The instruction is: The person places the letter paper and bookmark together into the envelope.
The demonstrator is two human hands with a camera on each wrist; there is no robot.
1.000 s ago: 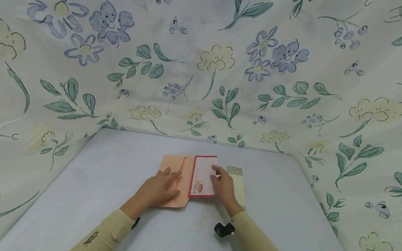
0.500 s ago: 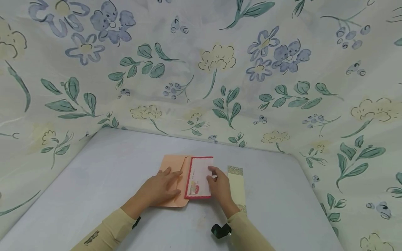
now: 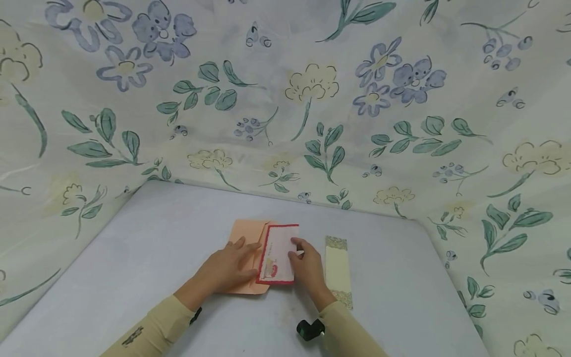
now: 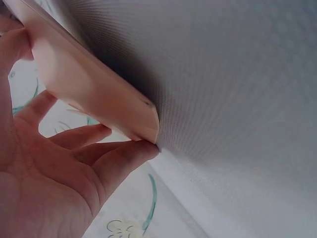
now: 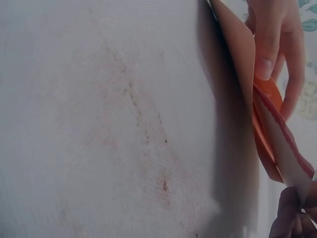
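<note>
One card (image 3: 283,248), whitish, with a red border (image 3: 277,283) along top, left and bottom and a small picture (image 3: 271,268) low at left, tilted slightly over the right side of an orange envelope (image 3: 245,229). Faint lettering above the picture, too small to read. Seen from the right wrist, orange paper on both sides of the card's end; cannot tell how far inside, if at all. Pinched at its right edge by the right grip (image 3: 309,265), between thumb and bent fingers. Spread over the envelope's left and middle, the left grip (image 3: 226,267), relaxed, fingers extended and touching the orange paper, thumb apart and nearer the body. Just right of the right grip, a pale yellow strip (image 3: 338,270) with speckled ends, flat and lengthwise. By the right wrist, a small black device (image 3: 309,329). Around both arms, tan sleeves (image 3: 162,320). Under everything, a white bench (image 3: 147,258), with brownish stains (image 5: 163,186) near the envelope. Behind and at both sides, a pale cloth (image 3: 267,111) with blue and yellow flowers and green leaves.
</note>
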